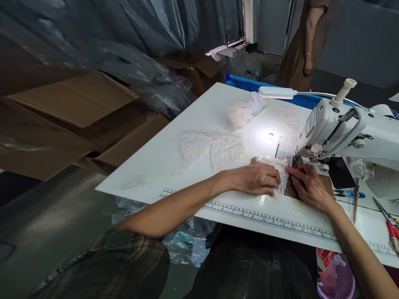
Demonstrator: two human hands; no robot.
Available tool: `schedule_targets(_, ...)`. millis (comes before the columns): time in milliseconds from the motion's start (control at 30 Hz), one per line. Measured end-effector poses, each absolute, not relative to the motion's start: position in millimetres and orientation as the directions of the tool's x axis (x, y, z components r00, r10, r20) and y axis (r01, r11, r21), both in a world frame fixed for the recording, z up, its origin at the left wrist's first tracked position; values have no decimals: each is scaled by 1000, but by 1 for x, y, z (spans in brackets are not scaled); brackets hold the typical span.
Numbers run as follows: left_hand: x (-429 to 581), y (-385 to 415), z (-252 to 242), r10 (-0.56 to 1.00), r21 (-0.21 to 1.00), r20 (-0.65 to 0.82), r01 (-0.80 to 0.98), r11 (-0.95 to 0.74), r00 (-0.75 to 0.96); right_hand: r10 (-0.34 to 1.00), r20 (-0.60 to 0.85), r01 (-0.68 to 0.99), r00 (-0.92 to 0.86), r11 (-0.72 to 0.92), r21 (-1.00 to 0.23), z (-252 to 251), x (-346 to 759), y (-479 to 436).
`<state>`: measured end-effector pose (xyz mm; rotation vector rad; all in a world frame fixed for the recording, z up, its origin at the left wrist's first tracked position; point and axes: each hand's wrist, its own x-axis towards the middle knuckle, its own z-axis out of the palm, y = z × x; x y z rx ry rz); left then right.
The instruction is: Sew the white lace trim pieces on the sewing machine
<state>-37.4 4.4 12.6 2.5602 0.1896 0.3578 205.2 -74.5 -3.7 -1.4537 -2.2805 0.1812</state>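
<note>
A piece of white lace [283, 177] lies on the sewing machine's bed, its far edge close to the presser foot [293, 161]. My left hand [260, 178] rests palm down on the lace's left part, fingers slightly bent and pressing on it. To the right, my right hand [307, 185] has its fingers apart, with the index fingertip touching the lace's edge just in front of the foot. Small red-headed pins show by the lace's far edge. The white sewing machine [327, 124] stands over the right hand. Whatever lies under my palms is hidden.
More lace pieces [215, 147] and a white bundle [245, 112] lie left and behind. Right of the machine bed are a black phone [341, 172], blue thread snips [350, 194] and red-handled scissors [391, 230]. Cardboard boxes [77, 99] flank the table; a person [304, 50] stands beyond.
</note>
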Motion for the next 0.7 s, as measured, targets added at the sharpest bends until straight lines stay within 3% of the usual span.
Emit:
schedule_targets(167,-37,5,14,218,487,242,76,-870,945,872,337,819,-355,464,-338,-10,204,-81)
schedule_targets(433,-36,6,11,195,508,261,37,-860,945,874,345,802,-344,464,-377,-16,207,-82)
schedule_targets(700,-35,6,4,43,269,480,-100,-958,876,878,350,813,-328,451,-368,-13,206,-86)
